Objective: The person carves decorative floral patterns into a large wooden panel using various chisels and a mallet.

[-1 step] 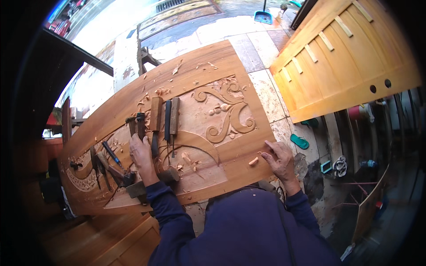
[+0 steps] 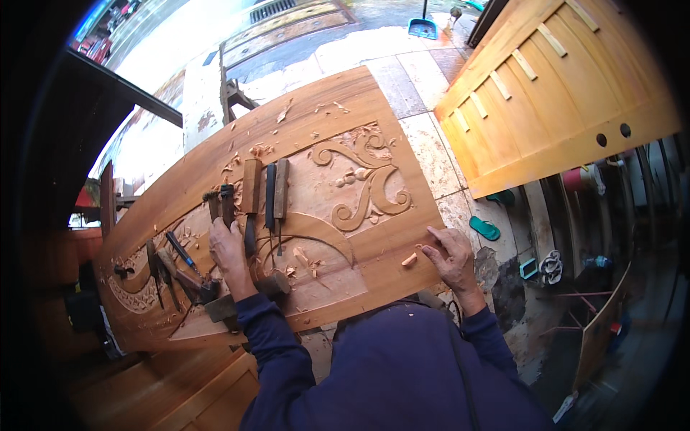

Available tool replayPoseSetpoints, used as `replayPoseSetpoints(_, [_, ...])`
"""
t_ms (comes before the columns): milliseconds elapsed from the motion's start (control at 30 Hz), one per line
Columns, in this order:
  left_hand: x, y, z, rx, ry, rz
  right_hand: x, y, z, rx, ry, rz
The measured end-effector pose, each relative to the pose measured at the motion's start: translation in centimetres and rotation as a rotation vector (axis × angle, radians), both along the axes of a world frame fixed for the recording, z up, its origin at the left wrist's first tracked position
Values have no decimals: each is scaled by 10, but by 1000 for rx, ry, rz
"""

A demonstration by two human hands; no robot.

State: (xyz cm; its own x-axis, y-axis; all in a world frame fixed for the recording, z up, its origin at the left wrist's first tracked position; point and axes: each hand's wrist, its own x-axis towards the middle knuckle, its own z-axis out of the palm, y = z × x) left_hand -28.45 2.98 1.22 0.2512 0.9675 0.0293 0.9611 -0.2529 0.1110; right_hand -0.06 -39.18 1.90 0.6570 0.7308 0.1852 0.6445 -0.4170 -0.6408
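Observation:
A large carved wooden panel (image 2: 402,248) lies in front of me, with raised scrolls (image 2: 371,176) at its right end. My left hand (image 2: 230,253) rests on its left half, fingers bent over the lower part of a dark-handled chisel (image 2: 227,203); its blade is hidden. To the right of that hand lie a broad wooden-handled chisel (image 2: 252,185), a dark blue-handled one (image 2: 271,194) and another wooden-handled one (image 2: 282,190). My right hand (image 2: 455,262) is over the panel's right edge, thumb and fingers apart, beside a wood chip (image 2: 410,260).
More carving tools (image 2: 172,276) lie left of my left hand, and a rounded wooden block (image 2: 273,283) sits near the panel's front edge. Shavings are scattered over the carving. A yellowish door (image 2: 553,93) stands at the right; a green sandal (image 2: 484,228) lies on the tiled floor.

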Motion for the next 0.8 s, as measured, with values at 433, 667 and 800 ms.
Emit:
replayPoseSetpoints(433, [31, -68, 64, 472, -370, -653, -39, -84, 12, 392, 676, -94])
replayPoseSetpoints(667, [135, -238, 72, -101, -250, -1488, -42, -91, 25, 503, 1069, 40])
replayPoseSetpoints(800, [163, -251, 59, -120, -226, -1761, -42, -78, 46, 195, 1205, 104])
